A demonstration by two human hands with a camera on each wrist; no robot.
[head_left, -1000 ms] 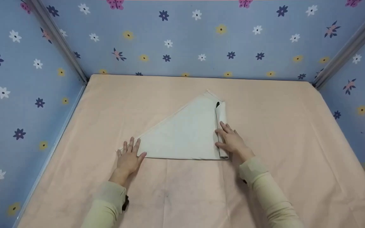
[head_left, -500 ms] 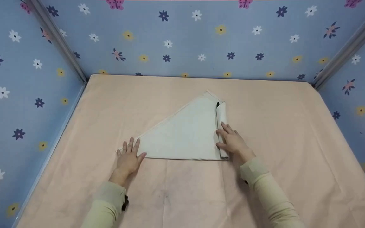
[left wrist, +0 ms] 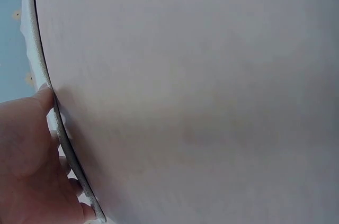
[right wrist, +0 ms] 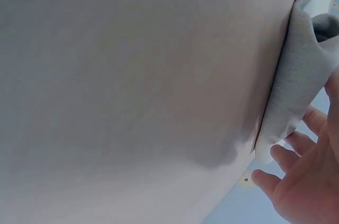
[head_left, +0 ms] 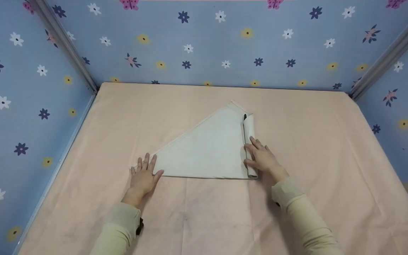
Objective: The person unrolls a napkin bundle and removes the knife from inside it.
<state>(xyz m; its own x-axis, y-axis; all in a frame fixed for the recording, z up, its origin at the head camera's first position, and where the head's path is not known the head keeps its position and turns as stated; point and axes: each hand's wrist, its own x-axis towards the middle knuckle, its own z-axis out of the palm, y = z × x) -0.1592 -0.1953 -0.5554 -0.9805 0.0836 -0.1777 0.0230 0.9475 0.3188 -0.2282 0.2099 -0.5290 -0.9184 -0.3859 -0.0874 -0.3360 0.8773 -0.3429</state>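
Observation:
A pale, whitish-grey cloth lies on the table, its outline slanting up to a point at the far side. The right edge is turned over into a narrow roll, and its hollow end shows in the right wrist view. My left hand rests flat on the cloth's left corner with fingers spread; in the left wrist view the thumb lies along the near edge. On the roll rests my right hand, its fingers loosely spread and slightly bent, thumb and index fingertip at the roll's left side.
A peach-coloured cover with faint creases spreads over the table. Blue panels with flower prints stand at the back and both sides, joined by grey metal posts at the corners.
My right hand has shifted slightly to the right, and the roll's left edge has moved right with it. The left hand stays in place on the corner.

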